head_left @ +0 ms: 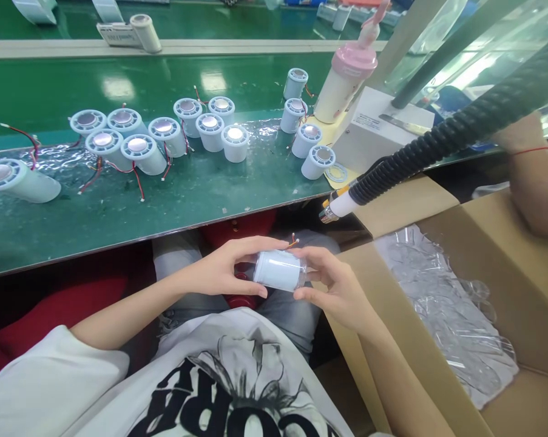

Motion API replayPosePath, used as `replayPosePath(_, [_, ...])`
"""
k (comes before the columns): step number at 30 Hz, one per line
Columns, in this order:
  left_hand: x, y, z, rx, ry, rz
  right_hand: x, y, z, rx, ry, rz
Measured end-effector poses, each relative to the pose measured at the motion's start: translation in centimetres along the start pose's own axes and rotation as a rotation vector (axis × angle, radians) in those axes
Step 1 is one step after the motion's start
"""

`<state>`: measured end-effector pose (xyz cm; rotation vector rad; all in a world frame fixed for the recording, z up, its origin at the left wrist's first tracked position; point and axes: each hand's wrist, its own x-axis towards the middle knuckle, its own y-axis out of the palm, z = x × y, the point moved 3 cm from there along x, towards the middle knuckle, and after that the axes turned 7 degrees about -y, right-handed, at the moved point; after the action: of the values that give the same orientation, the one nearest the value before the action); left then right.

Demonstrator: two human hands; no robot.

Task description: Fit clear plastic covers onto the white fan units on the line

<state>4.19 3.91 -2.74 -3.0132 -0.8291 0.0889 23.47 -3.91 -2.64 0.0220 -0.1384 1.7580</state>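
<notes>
White cylinder [279,271] lies sideways, held between left hand [223,267] and right hand [336,285].

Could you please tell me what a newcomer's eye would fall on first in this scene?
Probably the white cylinder held sideways over the lap between the left hand and right hand. Next, the cluster of similar white cylinders with red wires on the green bench, and the black ribbed hose slanting in from the right.
</notes>
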Motion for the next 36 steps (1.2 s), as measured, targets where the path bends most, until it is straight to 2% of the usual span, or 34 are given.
replayPosePath(8, [0.1,0.0,0.3,-0.107,-0.075,0.014,-0.1,0.3,-0.4,0.135,0.117,-0.032])
replayPosePath(18, [0.0,0.0,0.1,0.019,-0.074,0.010,-0.2,0.3,-0.6,0.226,0.203,-0.067])
replayPosePath(30, [-0.1,-0.1,0.2,0.118,0.017,0.038,0.1,1.2,-1.4,0.379,0.402,-0.143])
replayPosePath(36, [-0.2,-0.1,0.2,0.092,0.029,0.043,-0.1,1.8,-2.4,0.448,0.476,-0.126])
